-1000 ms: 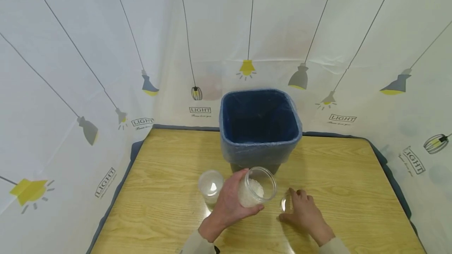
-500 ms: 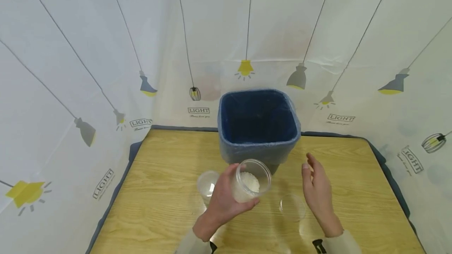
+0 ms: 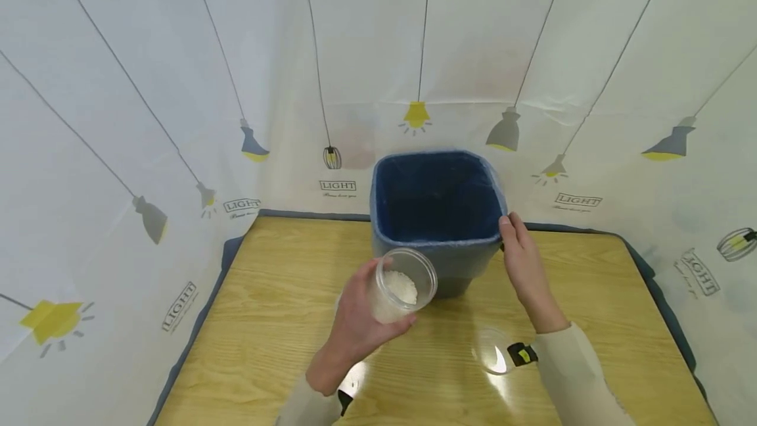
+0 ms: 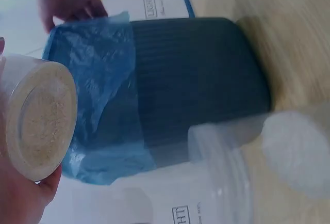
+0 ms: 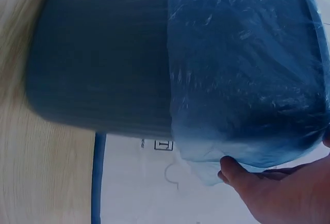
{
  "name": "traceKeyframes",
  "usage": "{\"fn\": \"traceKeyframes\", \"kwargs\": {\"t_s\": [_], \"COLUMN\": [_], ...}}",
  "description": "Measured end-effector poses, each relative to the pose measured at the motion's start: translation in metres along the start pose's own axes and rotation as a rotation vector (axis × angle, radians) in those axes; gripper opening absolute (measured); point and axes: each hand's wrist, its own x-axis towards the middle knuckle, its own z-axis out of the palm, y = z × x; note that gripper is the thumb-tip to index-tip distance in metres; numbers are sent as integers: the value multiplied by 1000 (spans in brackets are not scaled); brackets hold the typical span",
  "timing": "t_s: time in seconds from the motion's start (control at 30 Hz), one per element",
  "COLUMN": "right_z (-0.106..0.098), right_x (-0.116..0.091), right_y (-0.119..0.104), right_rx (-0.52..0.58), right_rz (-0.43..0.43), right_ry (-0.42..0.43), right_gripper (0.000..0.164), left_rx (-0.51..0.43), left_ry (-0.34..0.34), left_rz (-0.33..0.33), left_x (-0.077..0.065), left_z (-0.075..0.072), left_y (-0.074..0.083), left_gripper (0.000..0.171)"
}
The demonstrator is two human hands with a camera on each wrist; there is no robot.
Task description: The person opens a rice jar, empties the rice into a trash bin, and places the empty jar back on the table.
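Note:
My left hand (image 3: 355,321) grips a clear plastic jar (image 3: 424,276) of white, rice-like grains (image 3: 400,287), its uncovered mouth tilted toward the right. Just beyond it stands a dark trash bin (image 3: 452,286) lined with a blue plastic bag (image 3: 437,252). At the bin's right front corner, my right hand (image 3: 525,265) holds the rim; in the right wrist view its thumb (image 5: 234,172) lies on the bag, with part of the fingers hidden. A clear round lid (image 3: 493,350) lies flat on the table near my right forearm.
A second clear jar (image 4: 221,167) stands on the wooden table (image 3: 284,281), mostly hidden behind my left hand in the head view. White sheeting (image 3: 355,51) printed with lamps walls in the table's back and sides.
My right hand has let go of the clear lid, leaving it on the table, and moved up to the bin's rim. The left hand has shifted slightly left with the jar.

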Motion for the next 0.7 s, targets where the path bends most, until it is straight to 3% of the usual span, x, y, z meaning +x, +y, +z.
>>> {"fn": "traceKeyframes", "kwargs": {"t_s": [0.07,0.23,0.43,0.7], "right_z": [1,4,8,9], "right_x": [3,4,3,3], "right_y": [0,1,2,4], "right_rx": [47,11,-28,-57], "right_rz": [9,-36,-97,-104], "right_ry": [-6,24,190,344], "right_gripper": [77,71,53,39], "left_rx": [9,46,-18,45], "left_ry": [19,83,109,81], "left_rz": [3,6,12,18], "left_x": [4,19,45,79], "left_z": [-6,-22,-37,-48], "left_y": [-2,-12,-25,-29], "left_gripper": [96,94,93,90]}}
